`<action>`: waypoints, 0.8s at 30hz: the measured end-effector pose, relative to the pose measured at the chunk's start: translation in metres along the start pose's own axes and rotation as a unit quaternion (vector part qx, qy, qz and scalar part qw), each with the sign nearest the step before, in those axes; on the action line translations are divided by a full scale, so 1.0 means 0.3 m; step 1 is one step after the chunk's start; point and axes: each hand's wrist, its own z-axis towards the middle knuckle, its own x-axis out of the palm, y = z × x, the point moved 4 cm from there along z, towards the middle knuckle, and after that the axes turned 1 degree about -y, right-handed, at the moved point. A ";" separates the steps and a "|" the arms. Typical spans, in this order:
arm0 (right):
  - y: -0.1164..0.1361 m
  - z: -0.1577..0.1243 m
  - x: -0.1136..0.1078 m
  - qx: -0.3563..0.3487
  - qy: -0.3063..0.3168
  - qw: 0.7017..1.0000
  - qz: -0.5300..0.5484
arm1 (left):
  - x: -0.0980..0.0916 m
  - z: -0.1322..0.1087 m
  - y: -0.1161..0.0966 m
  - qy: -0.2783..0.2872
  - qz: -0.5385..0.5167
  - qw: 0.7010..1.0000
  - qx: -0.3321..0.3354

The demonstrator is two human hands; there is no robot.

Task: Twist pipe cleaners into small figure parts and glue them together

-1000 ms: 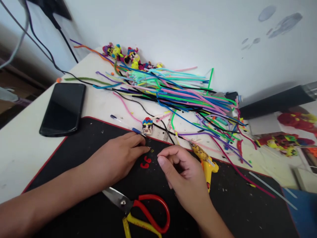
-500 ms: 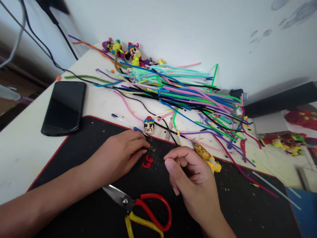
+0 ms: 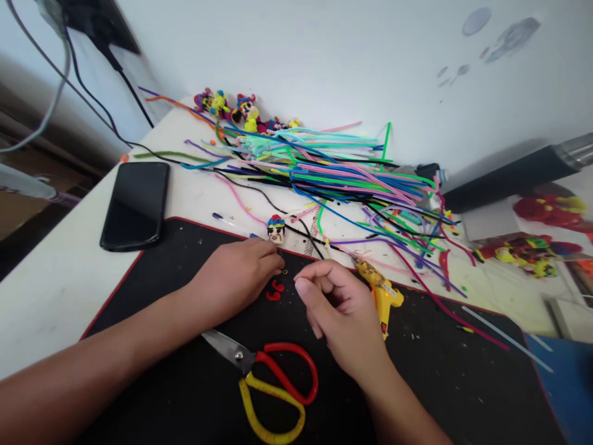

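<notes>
My left hand (image 3: 238,275) rests on the black mat (image 3: 440,364), its fingers together and bent down just left of a tiny yellow ring (image 3: 285,272). What its fingertips touch is hidden. Two small red curled pieces (image 3: 275,290) lie right of its fingers. Beyond them sits a small figure head (image 3: 276,230) with a red and blue top. My right hand (image 3: 340,309) is raised over the mat, thumb and forefinger pinched; anything between them is too small to tell. Scissors (image 3: 238,356) with red and yellow handles lie open nearer to me.
Many coloured fuzzy stems (image 3: 352,179) cover the back of the white table (image 3: 41,290). A yellow glue gun (image 3: 384,296) lies beyond my right hand. At the left is a black phone (image 3: 135,206). Small figures (image 3: 248,114) lie by the wall.
The view has shifted a little. My left fingertips have moved over the spot where one of two tiny rings showed, and now only one ring is visible. My right hand keeps its pinch.
</notes>
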 end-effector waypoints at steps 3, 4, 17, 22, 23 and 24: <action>-0.006 0.013 -0.001 -0.009 0.002 1.000 0.001 | -0.001 0.011 0.004 0.016 -0.003 1.000 -0.009; -0.009 0.016 -0.003 -0.010 0.001 1.000 0.001 | -0.004 0.013 0.010 0.018 -0.021 0.999 -0.015; -0.029 0.026 0.006 0.000 0.010 1.000 -0.023 | -0.021 0.014 0.017 0.037 -0.077 0.995 -0.047; -0.023 0.023 0.006 0.003 0.011 1.000 -0.028 | -0.017 0.011 0.022 0.017 -0.083 0.996 -0.039; -0.021 0.022 0.007 0.003 0.012 1.000 -0.028 | -0.015 0.010 0.024 0.012 -0.086 0.995 -0.037; -0.019 0.021 0.008 0.003 0.013 1.000 -0.027 | -0.014 0.009 0.026 0.008 -0.089 0.995 -0.036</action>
